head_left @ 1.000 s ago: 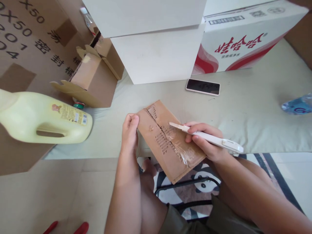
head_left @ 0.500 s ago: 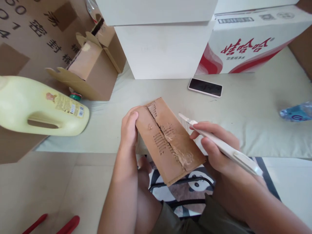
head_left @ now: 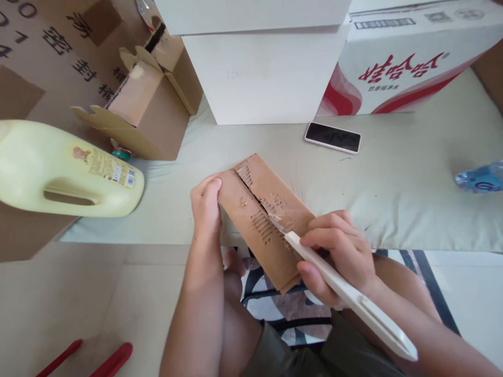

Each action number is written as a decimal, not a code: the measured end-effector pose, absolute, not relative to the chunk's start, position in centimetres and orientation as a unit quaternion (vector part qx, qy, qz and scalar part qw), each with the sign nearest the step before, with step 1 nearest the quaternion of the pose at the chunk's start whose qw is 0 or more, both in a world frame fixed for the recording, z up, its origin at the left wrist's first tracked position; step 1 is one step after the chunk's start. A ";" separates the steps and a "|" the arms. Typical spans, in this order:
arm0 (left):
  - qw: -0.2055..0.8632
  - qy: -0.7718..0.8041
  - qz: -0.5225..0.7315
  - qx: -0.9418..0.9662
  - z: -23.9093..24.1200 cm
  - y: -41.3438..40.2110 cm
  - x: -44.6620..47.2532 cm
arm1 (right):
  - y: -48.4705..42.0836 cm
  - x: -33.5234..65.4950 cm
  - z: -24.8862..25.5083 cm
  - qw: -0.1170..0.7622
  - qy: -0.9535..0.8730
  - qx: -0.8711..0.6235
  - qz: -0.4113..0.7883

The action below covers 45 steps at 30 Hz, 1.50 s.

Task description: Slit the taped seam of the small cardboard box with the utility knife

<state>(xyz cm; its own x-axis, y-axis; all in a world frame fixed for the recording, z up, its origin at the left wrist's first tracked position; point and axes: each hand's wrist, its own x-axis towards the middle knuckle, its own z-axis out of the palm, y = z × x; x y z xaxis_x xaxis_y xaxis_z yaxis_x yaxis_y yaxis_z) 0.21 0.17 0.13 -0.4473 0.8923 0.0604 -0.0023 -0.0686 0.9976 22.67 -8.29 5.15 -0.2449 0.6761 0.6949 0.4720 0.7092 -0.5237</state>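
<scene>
My left hand (head_left: 208,201) grips the upper left edge of a small brown cardboard box (head_left: 251,209), thumb on its top face and fingers hidden underneath. The box is tilted over the front edge of the cloth-covered surface. Its top face has a centre seam with torn patches that bare the corrugation. In my right hand (head_left: 338,251) is a white utility knife (head_left: 349,298), gripped by its handle. The metal blade points up and left, its tip at the seam near the middle of the box. My right hand covers the box's lower right part.
Beyond the box stand a tall white box (head_left: 263,78) and a red-and-white water carton (head_left: 393,78). A phone (head_left: 333,137) lies before them. At left are a yellow jug (head_left: 106,178) and small brown boxes (head_left: 157,115); at far right, a water bottle (head_left: 481,178).
My right hand has brought the knife down and left, from beyond the box's right edge onto the seam. My left hand still holds the box, which has shifted only slightly.
</scene>
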 end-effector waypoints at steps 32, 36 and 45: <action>0.381 0.564 0.623 0.386 0.5 0.0 0.7 | -7.3 22.6 6.4 0.467 -0.786 -0.384 0.131; 0.382 0.561 0.626 0.385 0.1 0.0 0.4 | -7.4 22.8 6.5 0.499 -0.765 -0.374 0.161; 0.379 0.571 0.611 0.396 -0.3 0.2 0.2 | -7.4 23.3 6.0 0.528 -0.746 -0.364 0.177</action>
